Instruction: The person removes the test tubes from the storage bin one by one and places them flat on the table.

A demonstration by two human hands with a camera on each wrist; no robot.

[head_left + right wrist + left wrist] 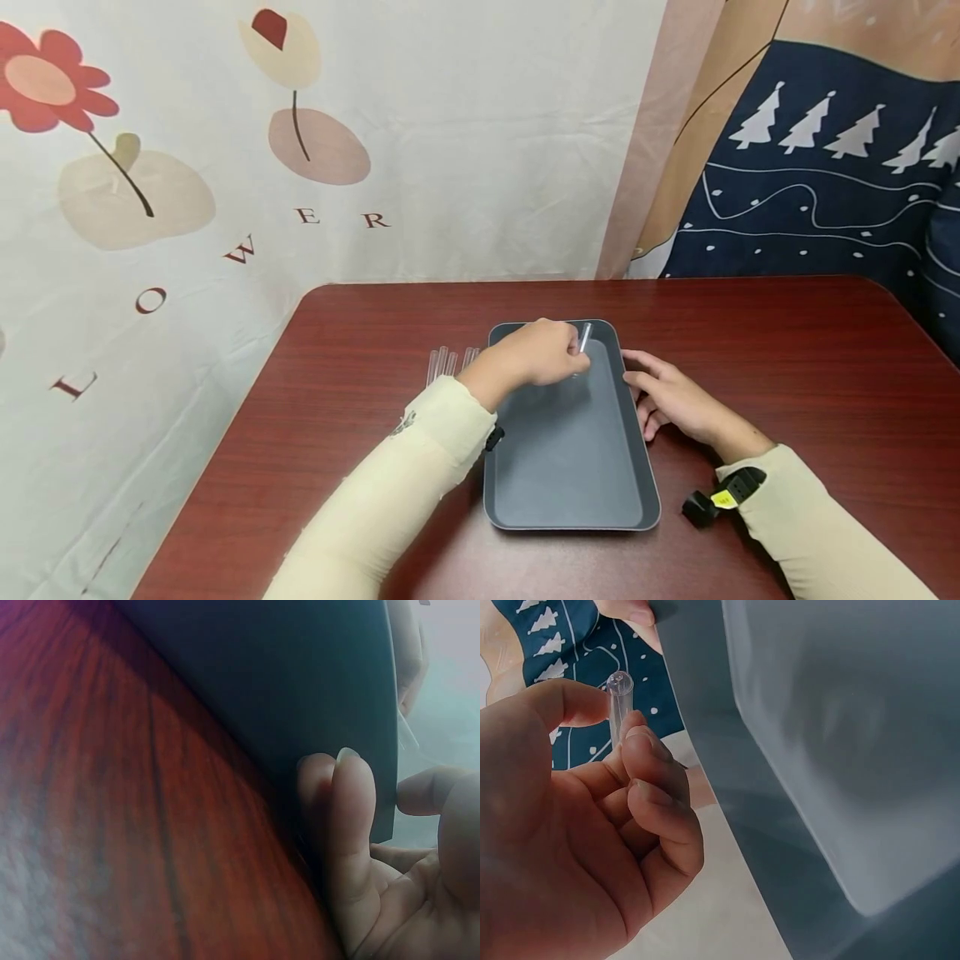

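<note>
My left hand (536, 354) is over the far part of a grey tray (570, 467), pinching a clear test tube (585, 337) between thumb and fingers. In the left wrist view, the rounded end of that test tube (620, 686) sticks up past the fingertips. At the tray's right side is my right hand (671, 400). The right wrist view has its fingers (352, 802) against the tray's outer wall (300, 682) and its thumb at the rim. Several more clear tubes (442, 365) lie left of the tray, partly hidden behind my left forearm.
The tray lies on a reddish-brown wooden table (360, 350). Behind the table hangs a white cloth (480, 167) printed with flowers and letters. A dark blue fabric (810, 196) with white trees is at the far right.
</note>
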